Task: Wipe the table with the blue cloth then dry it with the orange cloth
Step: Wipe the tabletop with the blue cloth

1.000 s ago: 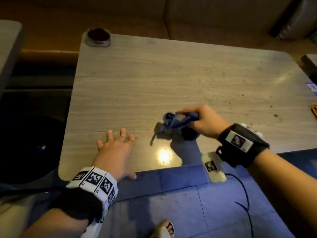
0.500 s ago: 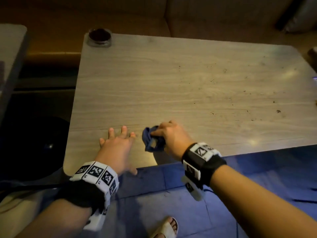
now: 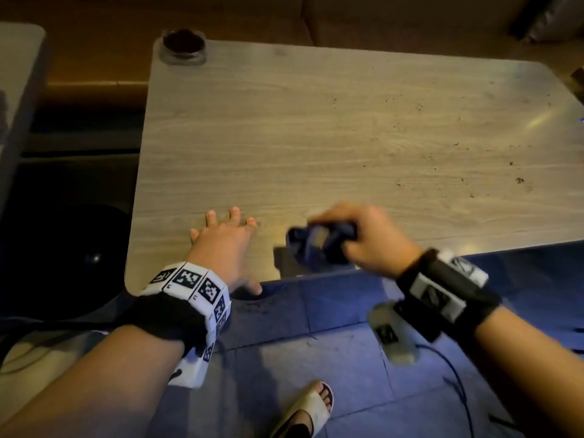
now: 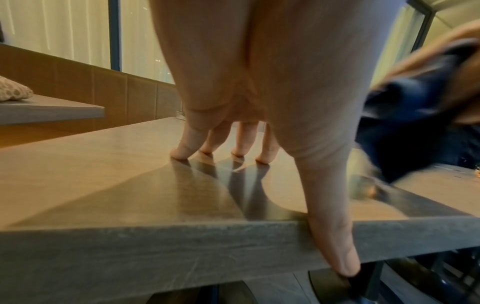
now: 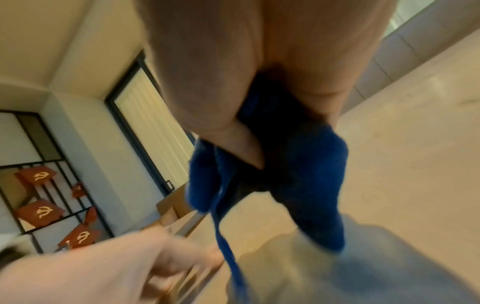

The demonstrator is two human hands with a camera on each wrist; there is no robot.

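Note:
My right hand (image 3: 354, 235) grips the bunched blue cloth (image 3: 316, 245) at the near edge of the wood-grain table (image 3: 316, 137); the cloth (image 5: 298, 174) hangs from my curled fingers and is blurred. The cloth (image 4: 415, 115) also shows at the right of the left wrist view. My left hand (image 3: 224, 245) lies on the table to the left of the cloth, fingertips (image 4: 182, 153) pressed on the top and the thumb (image 4: 335, 236) hooked over the front edge. The orange cloth is not in view.
A dark round ashtray-like dish (image 3: 183, 45) sits at the table's far left corner. Dark crumbs (image 3: 518, 180) speckle the right half. Another table (image 3: 15, 90) stands to the left, a brown bench behind. Blue floor tiles, a cable and my sandalled foot (image 3: 309, 409) lie below.
My right hand swept the blue cloth left toward my left hand, then back a little to the right along the near edge. My left hand stayed planted.

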